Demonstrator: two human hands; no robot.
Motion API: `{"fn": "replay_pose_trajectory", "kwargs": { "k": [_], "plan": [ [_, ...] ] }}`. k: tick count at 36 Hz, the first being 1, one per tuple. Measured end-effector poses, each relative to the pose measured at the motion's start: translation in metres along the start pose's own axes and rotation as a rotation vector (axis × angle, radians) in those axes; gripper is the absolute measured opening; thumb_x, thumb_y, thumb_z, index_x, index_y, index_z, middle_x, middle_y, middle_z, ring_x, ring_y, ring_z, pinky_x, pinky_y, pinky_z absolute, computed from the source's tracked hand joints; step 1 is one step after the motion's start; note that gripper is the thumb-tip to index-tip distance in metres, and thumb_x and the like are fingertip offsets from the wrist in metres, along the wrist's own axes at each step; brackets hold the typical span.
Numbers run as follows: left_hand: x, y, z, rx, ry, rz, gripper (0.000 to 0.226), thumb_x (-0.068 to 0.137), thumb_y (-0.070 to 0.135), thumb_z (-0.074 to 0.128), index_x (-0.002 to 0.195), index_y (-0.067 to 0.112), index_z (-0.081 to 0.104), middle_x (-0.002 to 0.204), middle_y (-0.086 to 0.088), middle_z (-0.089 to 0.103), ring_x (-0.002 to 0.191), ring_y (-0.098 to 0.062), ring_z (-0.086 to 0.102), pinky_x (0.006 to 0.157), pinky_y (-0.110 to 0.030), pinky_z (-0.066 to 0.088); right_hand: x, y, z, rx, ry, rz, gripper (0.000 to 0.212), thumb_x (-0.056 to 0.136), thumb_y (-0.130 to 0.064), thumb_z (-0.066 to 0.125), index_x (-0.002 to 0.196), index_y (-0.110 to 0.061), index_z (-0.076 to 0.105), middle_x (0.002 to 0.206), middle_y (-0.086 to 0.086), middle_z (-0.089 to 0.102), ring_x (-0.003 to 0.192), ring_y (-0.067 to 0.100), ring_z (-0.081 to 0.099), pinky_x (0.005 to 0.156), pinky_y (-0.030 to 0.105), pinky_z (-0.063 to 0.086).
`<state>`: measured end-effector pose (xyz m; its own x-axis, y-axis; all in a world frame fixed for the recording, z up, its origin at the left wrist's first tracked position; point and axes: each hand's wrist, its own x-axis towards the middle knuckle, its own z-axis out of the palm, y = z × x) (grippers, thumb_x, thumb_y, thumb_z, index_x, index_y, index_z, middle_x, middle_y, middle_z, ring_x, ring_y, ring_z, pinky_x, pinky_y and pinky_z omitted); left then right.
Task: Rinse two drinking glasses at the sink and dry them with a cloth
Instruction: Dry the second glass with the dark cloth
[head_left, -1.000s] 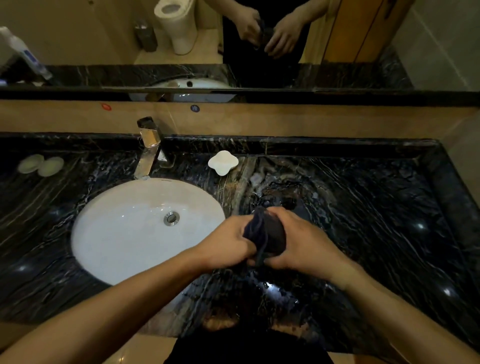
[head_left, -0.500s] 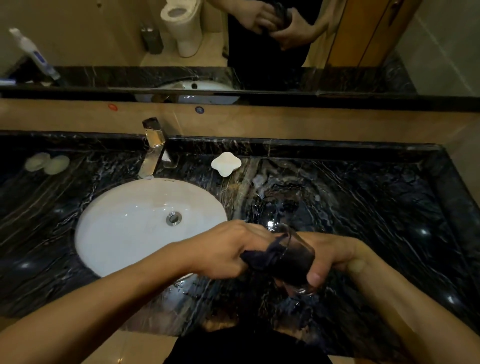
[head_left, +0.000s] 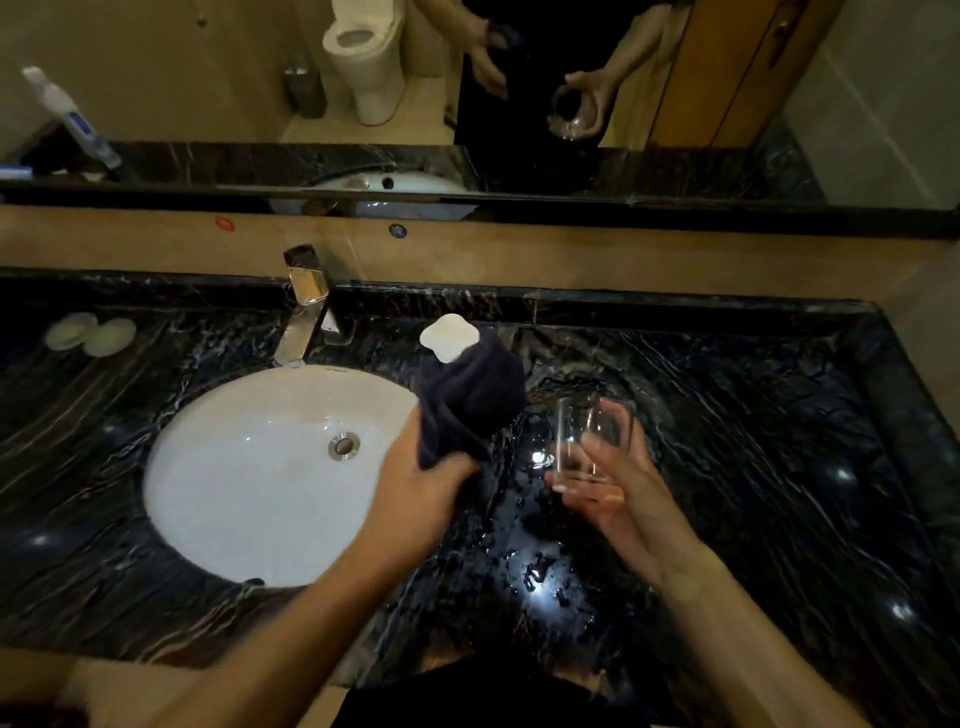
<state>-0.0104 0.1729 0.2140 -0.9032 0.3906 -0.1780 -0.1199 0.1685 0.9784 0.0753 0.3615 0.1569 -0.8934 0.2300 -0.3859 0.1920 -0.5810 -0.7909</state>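
Count on the worktop (head_left: 727, 415): 1 clear glass (head_left: 584, 441) at center right, 1 dark cloth (head_left: 467, 400) at center, 2 hands in frame, left hand (head_left: 421, 499) and right hand (head_left: 618, 488). Also 1 white basin (head_left: 249, 467) with 1 drain (head_left: 344, 445) at center left, 1 chrome tap (head_left: 304, 306) above it, 1 white clover-shaped dish (head_left: 448, 336) at upper center. 2 pale round soaps (head_left: 91, 332) at far left, 1 mirror (head_left: 519, 93) across the top.

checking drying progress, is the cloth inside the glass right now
No, the left hand holds the dark cloth apart from the glass.
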Motion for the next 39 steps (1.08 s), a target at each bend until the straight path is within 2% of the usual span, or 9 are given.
{"fn": "replay_pose_trajectory", "kwargs": {
  "k": [5,8,12,14,17,20,28,34,39],
  "plan": [
    [-0.019,-0.031,0.049,0.285,-0.154,0.317,0.083,0.078,0.014,0.055,0.152,0.039,0.028,0.157,-0.001,0.037,0.146,-0.015,0.033,0.118,-0.038,0.032,0.007,0.016,0.032,0.049,0.176,-0.085,0.056,0.079,-0.048,0.071,0.126,-0.022,0.054,0.110,0.000,0.074,0.085,0.020,0.074,0.067,0.028,0.059],
    [-0.022,-0.057,0.058,0.517,-0.175,0.446,0.088,0.079,0.038,0.057,0.153,0.052,0.012,0.168,0.001,0.000,0.154,-0.033,-0.001,0.118,-0.063,0.019,0.001,0.020,0.043,0.171,0.219,-0.026,0.059,0.096,-0.065,0.038,0.095,-0.024,0.080,0.093,0.000,0.078,0.087,0.016,0.074,0.073,0.028,0.059],
    [-0.030,-0.065,0.063,0.397,-0.095,0.523,0.074,0.088,0.068,0.050,0.153,0.049,0.017,0.168,0.000,0.002,0.154,-0.030,0.005,0.117,-0.060,0.023,0.006,0.024,0.048,-0.128,0.361,-0.194,0.064,0.058,-0.072,0.067,0.119,-0.055,0.055,0.110,-0.024,0.065,0.099,0.003,0.061,0.100,0.042,0.048],
    [-0.032,-0.060,0.069,0.250,-0.027,0.422,0.067,0.087,0.075,0.046,0.146,0.055,0.021,0.166,0.000,0.009,0.153,-0.021,0.014,0.119,-0.046,0.028,0.006,0.029,0.050,-0.126,0.316,-0.252,0.090,0.057,-0.059,0.082,0.130,-0.024,0.044,0.113,0.003,0.061,0.094,0.009,0.064,0.089,0.036,0.052],
    [-0.035,-0.050,0.076,0.125,0.041,0.258,0.052,0.086,0.080,0.040,0.134,0.067,0.026,0.162,0.004,0.020,0.149,-0.008,0.022,0.115,-0.023,0.031,0.005,0.030,0.058,-0.125,0.392,-0.310,0.026,0.100,-0.010,0.051,0.124,-0.014,0.043,0.099,0.004,0.058,0.072,-0.004,0.065,0.066,0.014,0.051],
    [-0.033,-0.050,0.077,0.053,0.077,0.197,0.044,0.088,0.078,0.040,0.129,0.064,0.039,0.156,0.004,0.034,0.145,-0.011,0.032,0.115,-0.029,0.034,0.004,0.036,0.055,-0.268,0.464,-0.330,0.032,0.100,0.000,0.047,0.128,-0.017,0.043,0.099,0.000,0.061,0.083,0.006,0.065,0.073,0.019,0.051],
    [-0.020,-0.039,0.078,-0.264,0.140,-0.121,0.029,0.079,0.062,0.057,0.108,0.068,0.057,0.118,0.017,0.069,0.114,-0.005,0.064,0.104,-0.041,0.049,-0.004,0.027,0.061,-0.383,0.446,-0.384,0.049,0.087,-0.049,0.061,0.129,-0.030,0.044,0.098,0.001,0.068,0.081,-0.002,0.067,0.073,0.011,0.049],
    [-0.004,-0.031,0.063,-0.434,0.017,-0.340,0.043,0.099,0.047,0.051,0.132,0.022,0.059,0.122,-0.010,0.071,0.112,-0.027,0.069,0.101,-0.048,0.052,-0.005,0.027,0.046,-0.436,0.326,-0.339,0.054,0.074,-0.066,0.062,0.122,-0.046,0.051,0.102,0.003,0.070,0.095,0.019,0.070,0.084,0.041,0.058],
    [0.011,-0.036,0.048,-0.594,-0.100,-0.544,0.052,0.097,0.050,0.050,0.127,0.011,0.066,0.124,-0.020,0.069,0.116,-0.037,0.065,0.102,-0.049,0.050,-0.005,0.024,0.042,-0.405,0.176,-0.228,0.064,0.074,-0.068,0.061,0.130,-0.039,0.054,0.116,-0.005,0.066,0.103,0.010,0.068,0.084,0.025,0.055]
  ]
}}
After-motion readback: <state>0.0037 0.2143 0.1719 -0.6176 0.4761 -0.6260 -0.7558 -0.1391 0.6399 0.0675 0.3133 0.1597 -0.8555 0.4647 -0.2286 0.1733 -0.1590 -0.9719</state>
